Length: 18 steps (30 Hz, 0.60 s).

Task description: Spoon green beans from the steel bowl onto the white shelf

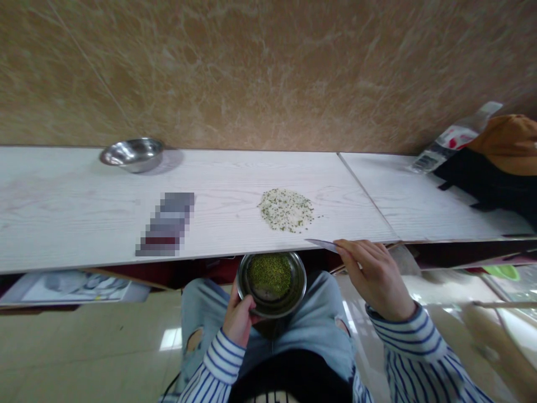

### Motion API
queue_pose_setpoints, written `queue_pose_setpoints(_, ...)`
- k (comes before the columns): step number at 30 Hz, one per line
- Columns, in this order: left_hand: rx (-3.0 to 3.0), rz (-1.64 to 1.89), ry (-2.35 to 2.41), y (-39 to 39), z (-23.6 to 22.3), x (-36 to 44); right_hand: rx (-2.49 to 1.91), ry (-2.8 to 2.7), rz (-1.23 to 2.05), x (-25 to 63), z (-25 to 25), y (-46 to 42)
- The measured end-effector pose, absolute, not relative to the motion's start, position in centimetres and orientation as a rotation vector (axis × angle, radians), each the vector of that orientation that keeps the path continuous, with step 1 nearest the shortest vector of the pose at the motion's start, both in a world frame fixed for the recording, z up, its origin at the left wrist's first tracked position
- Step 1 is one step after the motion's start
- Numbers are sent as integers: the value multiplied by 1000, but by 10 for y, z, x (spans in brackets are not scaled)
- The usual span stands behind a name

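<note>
My left hand (240, 319) grips the near left rim of a steel bowl (298, 291), thumb on the edge, below the table's front edge and over my lap. Small green beans, probably mung beans (271, 274), cover much of its bottom. My right hand (375, 271) is closed around a thin pointed knife (321, 243), whose handle the fingers hide. Its blade points left along the table's front edge. Just beyond the tip, a flat pile of white grains mixed with green beans (286, 210) is spread on the table; the blade looks apart from it.
A second steel bowl (133, 155) stands at the back left of the white table (222, 184). A blurred-out flat object (168, 224) lies nearer the front. At right are a plastic bottle (455, 137) and a brown and black bag or cloth (503, 157). An open drawer (75, 286) sits lower left.
</note>
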<state>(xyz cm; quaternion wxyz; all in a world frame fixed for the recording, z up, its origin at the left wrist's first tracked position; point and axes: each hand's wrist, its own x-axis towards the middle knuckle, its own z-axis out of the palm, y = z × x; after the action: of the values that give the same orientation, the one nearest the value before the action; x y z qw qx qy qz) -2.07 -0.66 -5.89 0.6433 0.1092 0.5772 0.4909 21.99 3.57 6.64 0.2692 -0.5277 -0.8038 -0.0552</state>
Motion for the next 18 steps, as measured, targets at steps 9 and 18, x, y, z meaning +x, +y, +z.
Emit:
queue_pose_setpoints(9, 230, 1088, 1278, -8, -49, -37, -1468, -2127, -194, 219, 71, 36)
queue_pose_setpoints(18, 253, 1088, 1285, -11, -45, -39, -1457, -2118, -221, 220, 75, 30)
